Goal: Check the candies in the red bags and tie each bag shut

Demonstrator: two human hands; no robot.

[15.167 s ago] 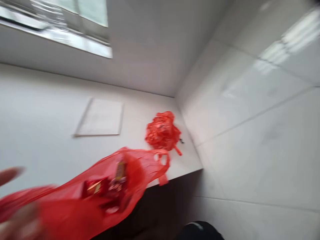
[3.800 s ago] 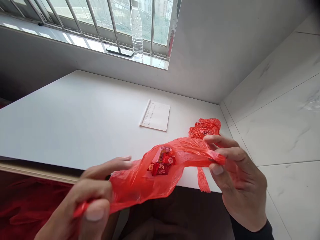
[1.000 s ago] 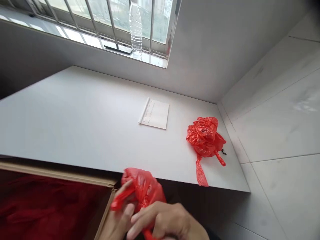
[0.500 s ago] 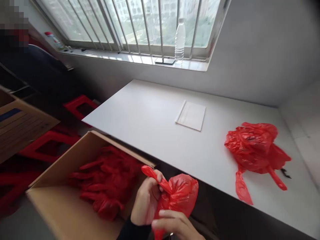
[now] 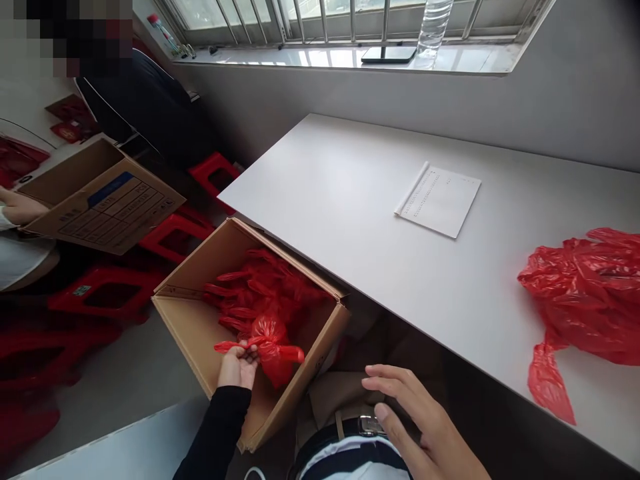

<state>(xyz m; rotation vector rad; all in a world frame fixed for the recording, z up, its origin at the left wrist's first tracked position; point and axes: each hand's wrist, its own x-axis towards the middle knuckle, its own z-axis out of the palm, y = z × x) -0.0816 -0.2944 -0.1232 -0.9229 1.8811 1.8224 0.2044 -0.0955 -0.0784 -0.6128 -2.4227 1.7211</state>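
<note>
My left hand (image 5: 239, 365) reaches into an open cardboard box (image 5: 193, 343), its fingers closed on one tied end of a knotted red plastic bag (image 5: 271, 350). The bag looks filled and rounded, but what it holds is hidden. Under and behind it, several more knotted red bags (image 5: 255, 283) are heaped in the box. In front of my belt, my right hand (image 5: 415, 417) hovers with fingers spread and nothing in them. A crumpled pile of red plastic bags (image 5: 590, 293) lies on the white table (image 5: 350, 173) to the right.
A notepad (image 5: 440, 199) lies on the table. On the windowsill stand a clear bottle (image 5: 434, 30) and a dark phone (image 5: 389, 55). To the left are red stools (image 5: 105, 291), another cardboard box (image 5: 113, 213) and a person's hand (image 5: 23, 205) at its edge.
My left hand has carried the knotted red bag left and into the box. The right hand has come away from the bag and opened. My view has turned left and down.
</note>
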